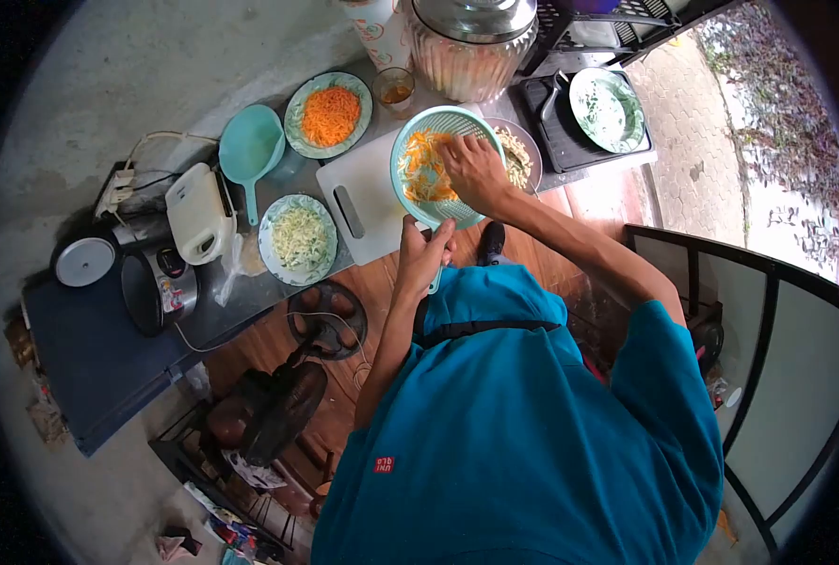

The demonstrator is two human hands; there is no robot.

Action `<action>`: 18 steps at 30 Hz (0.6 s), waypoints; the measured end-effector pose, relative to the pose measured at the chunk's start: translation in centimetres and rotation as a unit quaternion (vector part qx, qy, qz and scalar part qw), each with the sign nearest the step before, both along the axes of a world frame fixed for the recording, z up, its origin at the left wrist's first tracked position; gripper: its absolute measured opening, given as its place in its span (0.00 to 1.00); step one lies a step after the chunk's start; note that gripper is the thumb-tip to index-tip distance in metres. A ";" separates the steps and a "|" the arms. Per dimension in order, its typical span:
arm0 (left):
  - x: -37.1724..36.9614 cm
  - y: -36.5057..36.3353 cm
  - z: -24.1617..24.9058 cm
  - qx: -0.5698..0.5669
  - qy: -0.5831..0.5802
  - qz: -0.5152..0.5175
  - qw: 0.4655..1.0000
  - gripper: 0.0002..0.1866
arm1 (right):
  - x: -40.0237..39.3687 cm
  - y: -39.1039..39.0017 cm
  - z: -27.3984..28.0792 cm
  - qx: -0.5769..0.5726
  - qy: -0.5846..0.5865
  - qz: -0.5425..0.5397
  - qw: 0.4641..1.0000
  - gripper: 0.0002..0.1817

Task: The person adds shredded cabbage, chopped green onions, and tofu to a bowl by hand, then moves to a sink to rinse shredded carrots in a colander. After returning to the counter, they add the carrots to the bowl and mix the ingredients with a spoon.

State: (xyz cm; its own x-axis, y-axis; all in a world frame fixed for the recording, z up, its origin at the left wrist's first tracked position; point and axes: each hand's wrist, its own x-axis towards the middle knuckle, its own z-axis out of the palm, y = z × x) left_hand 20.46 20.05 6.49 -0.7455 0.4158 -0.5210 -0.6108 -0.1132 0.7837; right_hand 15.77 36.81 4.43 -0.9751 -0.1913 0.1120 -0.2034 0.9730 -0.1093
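A pale green plastic colander [403, 195] with a handle is tilted toward me over the front of the counter. In it lie orange and pale shreds [421, 179], probably shredded vegetables. My left hand [426, 252] is closed round the colander's handle. My right hand [474, 172] reaches inside from the right, its fingers curled at the shreds; the fingertips are hidden, so what they hold does not show. A white cutting board [368, 202] lies partly beneath the colander. Just right of it, a plate of pale cut pieces [516, 160] is partly covered.
Along the counter are a plate of orange shreds [329, 117], a plate of pale shreds [298, 239], a green dipper [250, 141], a glass [394, 89], a big glass jar [471, 56], a white appliance [200, 215] and a plate on a black tray [556, 141].
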 end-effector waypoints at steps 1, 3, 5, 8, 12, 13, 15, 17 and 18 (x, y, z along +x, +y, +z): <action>-0.1 0.1 -0.3 0.002 0.000 0.004 1.000 0.15 | 0.0 0.2 -0.7 -0.015 -0.004 0.025 1.000 0.20; -0.1 0.1 -1.2 -0.002 0.002 0.018 1.000 0.16 | 0.0 0.6 -0.5 -0.030 -0.013 0.056 0.998 0.19; -0.5 0.0 -1.8 0.003 0.005 0.005 1.000 0.16 | -0.4 0.9 2.0 -0.061 -0.160 -0.001 0.985 0.14; -0.6 -0.1 -1.5 0.004 0.013 -0.006 1.000 0.16 | -0.1 1.3 0.5 -0.057 -0.079 0.020 0.995 0.17; -0.6 0.4 -1.1 -0.024 0.023 -0.006 0.999 0.18 | 0.5 -0.7 -0.9 -0.060 -0.042 -0.020 0.997 0.22; -0.6 0.5 -1.3 -0.024 0.023 -0.010 0.999 0.18 | 0.5 -0.7 -2.7 -0.091 -0.060 -0.024 0.994 0.23; -0.5 0.3 -1.7 -0.028 0.013 -0.002 1.000 0.18 | 0.2 -0.4 -3.5 -0.144 -0.057 -0.043 0.987 0.20; -0.2 0.4 -1.8 -0.030 0.008 0.008 0.999 0.17 | 0.1 0.1 -3.6 -0.222 -0.075 -0.048 0.971 0.14; -0.3 0.5 -1.8 -0.030 0.006 0.019 0.999 0.17 | -0.2 0.5 -3.0 -0.243 -0.071 -0.043 0.966 0.11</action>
State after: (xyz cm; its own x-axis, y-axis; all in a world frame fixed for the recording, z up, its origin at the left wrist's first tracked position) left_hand 20.17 20.53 4.69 -0.7666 0.3548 -0.5353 -0.5975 -0.0887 0.7969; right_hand 15.59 37.32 1.40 -0.9972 -0.0674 0.0314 -0.0731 0.8126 -0.5782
